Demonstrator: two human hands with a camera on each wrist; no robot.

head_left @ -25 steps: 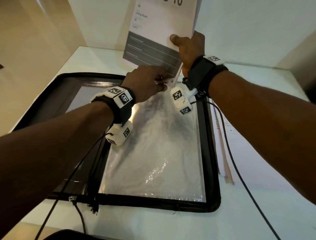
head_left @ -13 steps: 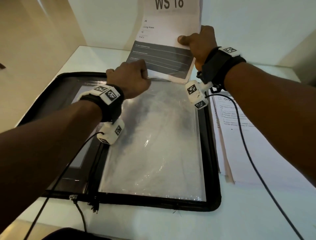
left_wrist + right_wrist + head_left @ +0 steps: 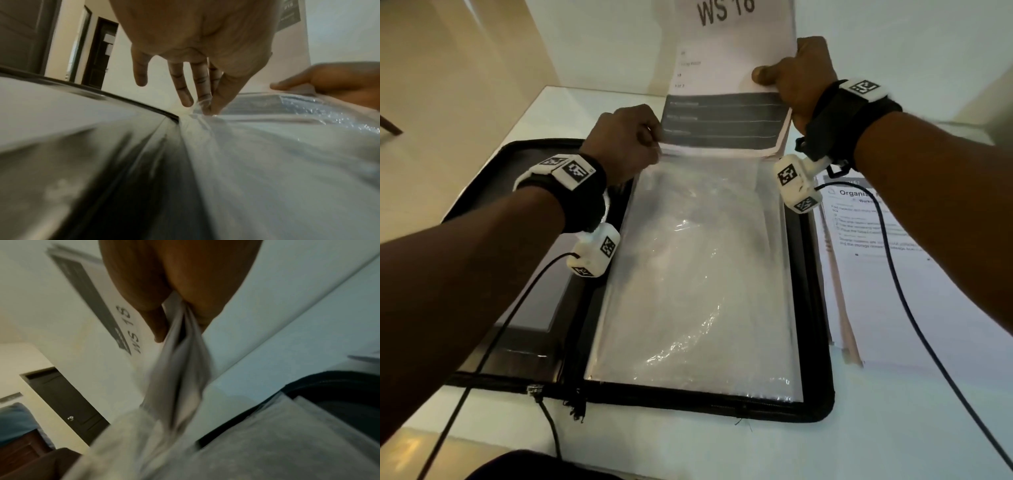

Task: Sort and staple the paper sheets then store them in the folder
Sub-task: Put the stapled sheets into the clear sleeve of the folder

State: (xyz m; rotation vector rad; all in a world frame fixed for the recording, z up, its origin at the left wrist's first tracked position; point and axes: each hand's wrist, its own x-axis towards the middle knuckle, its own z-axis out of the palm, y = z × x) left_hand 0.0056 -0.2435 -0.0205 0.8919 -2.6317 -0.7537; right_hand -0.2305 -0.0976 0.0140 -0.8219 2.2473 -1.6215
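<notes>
A black zip folder (image 3: 815, 308) lies open on the white table, its clear plastic sleeve (image 3: 698, 274) on the right half. My right hand (image 3: 796, 77) grips a stack of paper sheets (image 3: 726, 68) headed "WS 16" by its right edge, thumb on the front. The stack stands almost upright with its bottom edge at the sleeve's far opening. My left hand (image 3: 626, 140) pinches the sleeve's top left corner (image 3: 202, 104) between thumb and fingertip, lifting the film. In the right wrist view the sheets (image 3: 180, 353) fan out below my right hand (image 3: 174, 308).
More printed sheets (image 3: 893, 274) lie on the table right of the folder, under my right forearm. The folder's left half (image 3: 524, 322) holds a grey panel. A white wall rises just behind the table. Camera cables trail from both wrists.
My right hand has lowered and shifted the paper stack right, its bottom edge now meeting the sleeve's opening. My left hand moved left to the sleeve's top left corner and pinches it.
</notes>
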